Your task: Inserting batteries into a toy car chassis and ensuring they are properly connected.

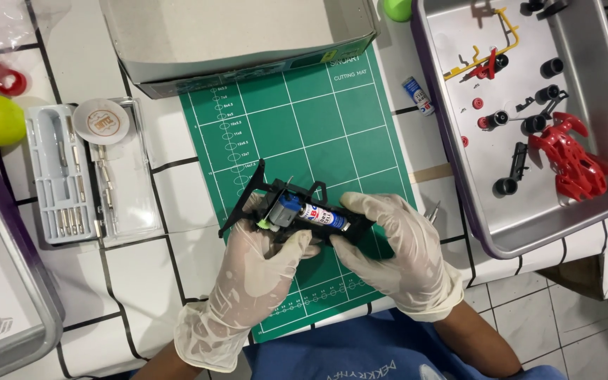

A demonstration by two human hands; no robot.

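Both my gloved hands hold a black toy car chassis over a green cutting mat. My left hand grips the chassis from below at its middle. My right hand holds its right end, fingers over the edge. A small blue-capped motor and a battery sit inside the chassis. A small green gear shows at the motor's left end.
A metal tray at right holds a red car body shell, black wheels and small parts. A second battery lies beside the tray. A screwdriver bit case lies at left, a cardboard box behind the mat.
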